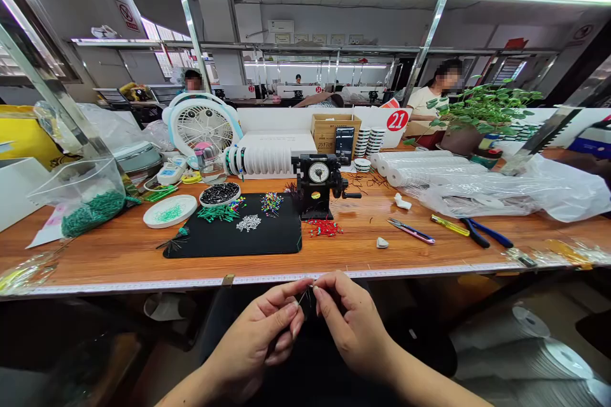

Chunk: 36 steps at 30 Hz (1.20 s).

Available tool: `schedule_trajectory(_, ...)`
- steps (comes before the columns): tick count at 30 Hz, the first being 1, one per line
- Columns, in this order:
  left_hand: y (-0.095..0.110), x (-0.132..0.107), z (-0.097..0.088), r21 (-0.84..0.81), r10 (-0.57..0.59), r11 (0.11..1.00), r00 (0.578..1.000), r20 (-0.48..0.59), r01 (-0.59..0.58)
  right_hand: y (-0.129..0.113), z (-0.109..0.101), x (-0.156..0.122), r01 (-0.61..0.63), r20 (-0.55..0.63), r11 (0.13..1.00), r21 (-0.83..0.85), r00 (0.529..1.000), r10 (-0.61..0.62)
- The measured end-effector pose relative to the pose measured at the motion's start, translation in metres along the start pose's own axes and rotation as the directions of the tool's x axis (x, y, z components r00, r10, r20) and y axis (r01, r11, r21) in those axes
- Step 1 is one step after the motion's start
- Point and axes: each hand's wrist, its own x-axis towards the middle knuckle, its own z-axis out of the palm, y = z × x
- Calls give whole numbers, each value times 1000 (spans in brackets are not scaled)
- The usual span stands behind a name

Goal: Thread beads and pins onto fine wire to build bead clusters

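Observation:
My left hand [265,337] and my right hand [351,324] meet below the front edge of the wooden workbench [429,254], over my lap. Both pinch a small dark bundle of thin wires [305,300] between thumb and fingertips. The fingers of each hand are closed on it. On the bench ahead lies a black mat [267,238] with small heaps of green, white and multicoloured pieces. A black hand-crank machine with a dial [319,184] stands at the mat's right edge, with red pieces [323,227] in front of it.
A white dish [170,210] and a bowl of black parts [220,193] sit left of the mat. Scissors [410,231], a yellow screwdriver [449,225] and blue pliers [487,233] lie to the right. A fan [204,127], plastic bags and a plant [477,108] stand behind. Other people sit at far benches.

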Motion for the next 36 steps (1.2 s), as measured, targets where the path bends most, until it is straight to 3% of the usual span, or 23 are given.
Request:
schedule_trajectory(17,0,-2,4,-21,-17,1000,999,-52,16,12,4,-4,213,-26,945,-247,974,-227)
schedule_trajectory(22,-2,1,4,-29,-4,1000,997,-74,2,18,5,-6,412,183,829,-377,911,-369)
schedule_trajectory(24,-4,2,4,-47,-7,999,998,-68,4,16,5,-6,393,212,852,-346,917,-338)
schedule_trajectory(29,-11,6,5,-77,-6,997,996,-94,-1,11,5,-4,147,133,950,-276,985,-114)
schedule_trajectory(31,-13,9,5,29,10,1000,991,-135,-6,11,4,-5,120,128,940,-320,988,-83)
schedule_trajectory(33,-10,13,6,250,91,967,982,-163,-48,11,1,-7,143,126,918,-369,987,-103)
schedule_trajectory(36,-3,20,10,597,236,789,968,-82,-142,7,-5,-10,207,119,881,-425,978,-172)
